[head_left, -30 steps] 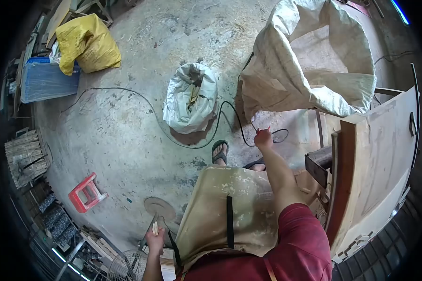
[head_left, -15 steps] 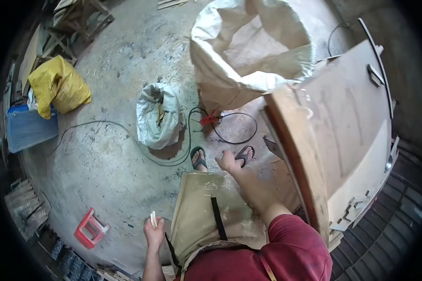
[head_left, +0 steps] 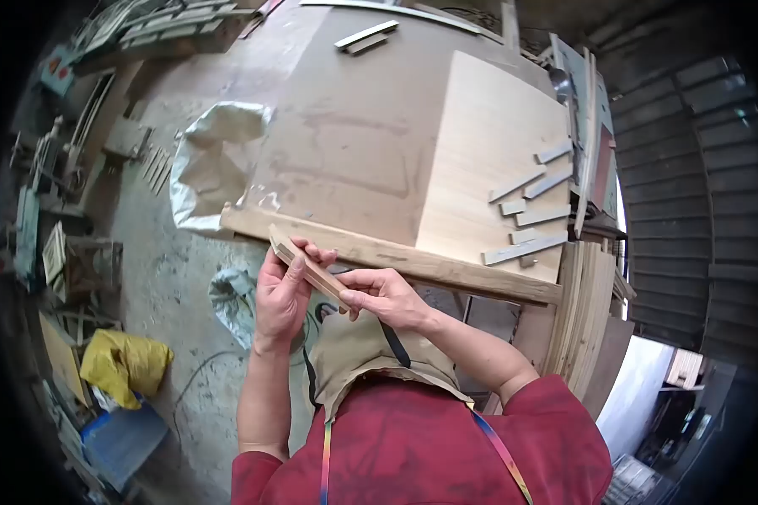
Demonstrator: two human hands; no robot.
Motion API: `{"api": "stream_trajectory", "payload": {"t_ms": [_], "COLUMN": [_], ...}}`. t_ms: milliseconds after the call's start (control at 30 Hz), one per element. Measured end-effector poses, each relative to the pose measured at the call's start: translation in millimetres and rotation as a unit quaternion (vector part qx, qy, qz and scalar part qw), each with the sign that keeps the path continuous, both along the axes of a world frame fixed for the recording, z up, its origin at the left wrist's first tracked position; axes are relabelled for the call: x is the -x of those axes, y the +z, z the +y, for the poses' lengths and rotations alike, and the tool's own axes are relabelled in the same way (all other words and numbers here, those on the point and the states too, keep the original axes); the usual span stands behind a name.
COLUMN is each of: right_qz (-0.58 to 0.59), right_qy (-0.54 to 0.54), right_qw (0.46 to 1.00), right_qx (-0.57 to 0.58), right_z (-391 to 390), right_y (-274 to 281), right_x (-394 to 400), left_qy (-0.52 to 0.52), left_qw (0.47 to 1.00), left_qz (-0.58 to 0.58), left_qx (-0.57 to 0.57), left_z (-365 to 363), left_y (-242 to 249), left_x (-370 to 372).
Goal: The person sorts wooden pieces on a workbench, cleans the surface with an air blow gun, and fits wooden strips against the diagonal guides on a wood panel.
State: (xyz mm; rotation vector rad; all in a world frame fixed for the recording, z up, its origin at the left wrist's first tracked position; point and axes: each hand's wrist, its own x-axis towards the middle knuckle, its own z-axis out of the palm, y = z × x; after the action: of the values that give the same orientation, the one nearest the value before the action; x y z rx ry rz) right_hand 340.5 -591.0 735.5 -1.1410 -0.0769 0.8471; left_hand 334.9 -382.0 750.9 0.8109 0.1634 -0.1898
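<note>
My left hand (head_left: pixel 280 301) is closed around the far end of wooden strips (head_left: pixel 318 276), which look like two lying together. The fingers of my right hand (head_left: pixel 386 298) pinch the near end of the same strips. Both hands are held in front of my apron, just short of the wooden front edge (head_left: pixel 379 254) of a workbench. Toward the right of the bench, several short wooden strips (head_left: pixel 526 249) lie scattered on a pale plywood board (head_left: pixel 472 143).
More strips (head_left: pixel 367 37) lie at the bench's far side. A large white sack (head_left: pixel 185 189) stands left of the bench, with a smaller sack (head_left: pixel 230 307) nearer me. A yellow bag (head_left: pixel 126 364) rests by a blue bin (head_left: pixel 126 442). Stacked boards (head_left: pixel 579 311) stand at right.
My view has turned from the floor to the bench. My right hand, empty and reaching down before, has come up to the strips. The left hand has raised them in front of me.
</note>
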Motion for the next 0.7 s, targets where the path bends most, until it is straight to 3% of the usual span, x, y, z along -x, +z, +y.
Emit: {"api": "stream_trajectory", "payload": {"t_ms": [100,233,367,500,700], "right_qz": [0.075,0.147,0.092,0.082,0.108], "right_qy": [-0.074,-0.223,-0.309,-0.389,-0.549], "right_qw": [0.99,0.954,0.943,0.917,0.829], "right_qx": [-0.097,-0.136,-0.079,-0.015,-0.02], "right_z": [-68.1,-164.3,-253.8,-310.3,-333.7], "right_y": [-3.3,0.8,-2.6,-4.7,-17.4], "right_x": [-12.5,-21.9,-25.8,-26.7,-37.3], "left_qy": [-0.055,-0.192,-0.298,-0.35,-0.36], "left_qw": [0.998,0.976,0.95,0.936,0.925], "left_qz": [0.002,-0.058,-0.042,0.01,-0.042], "left_qx": [-0.015,-0.08,-0.078,0.038,-0.116], "left_z": [-71.5,-145.2,-206.9,-249.7,-319.6], "left_y": [9.1,22.6,11.3,-3.5,-29.6], "left_x": [-43.9,-97.5,-133.2,-157.6,-171.7]}}
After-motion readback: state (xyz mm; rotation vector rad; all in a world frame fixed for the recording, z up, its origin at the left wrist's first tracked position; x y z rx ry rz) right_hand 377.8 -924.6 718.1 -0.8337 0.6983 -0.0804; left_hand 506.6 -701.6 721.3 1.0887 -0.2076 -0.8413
